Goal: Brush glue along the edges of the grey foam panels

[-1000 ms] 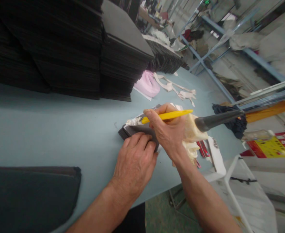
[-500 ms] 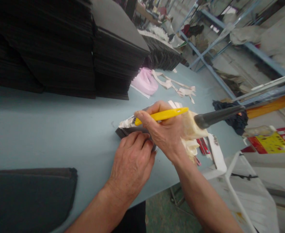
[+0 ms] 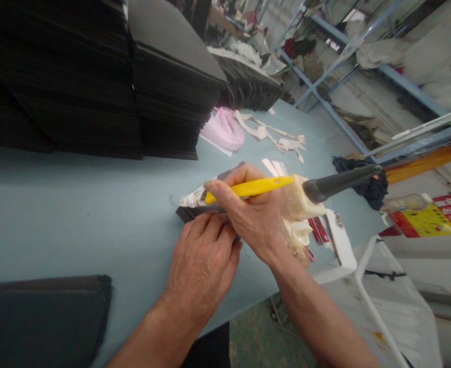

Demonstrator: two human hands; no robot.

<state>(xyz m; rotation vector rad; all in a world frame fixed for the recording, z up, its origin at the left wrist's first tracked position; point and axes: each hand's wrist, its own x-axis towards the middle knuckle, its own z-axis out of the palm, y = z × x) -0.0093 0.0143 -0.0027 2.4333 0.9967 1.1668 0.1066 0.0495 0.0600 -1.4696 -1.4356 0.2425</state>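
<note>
My right hand (image 3: 258, 220) is closed around the yellow handle of a brush (image 3: 254, 189). The brush's whitish, caked bristles rest against the near-left corner of a small stack of dark grey sheets (image 3: 186, 214) on the table. Just beside it, my left hand (image 3: 202, 255) has its fingers curled over the edge of that stack and grips it; the fingertips are partly hidden. Behind my right wrist stands a cream-coloured, crusted container (image 3: 302, 199), with a thick dark grey handle (image 3: 340, 184) sticking out to the right.
Tall stacks of black sheets (image 3: 172, 97) line the table's back left. Pink cloth (image 3: 227, 130) and pale strips (image 3: 264, 133) lie beyond my hands. A dark panel (image 3: 37, 322) lies front left. A white box (image 3: 340, 240) sits at right, near a blue shelf frame (image 3: 325, 97).
The view has shifted slightly, so most things sit a little further left. Both hands keep their holds, and the bristles stay at the corner of the dark stack.
</note>
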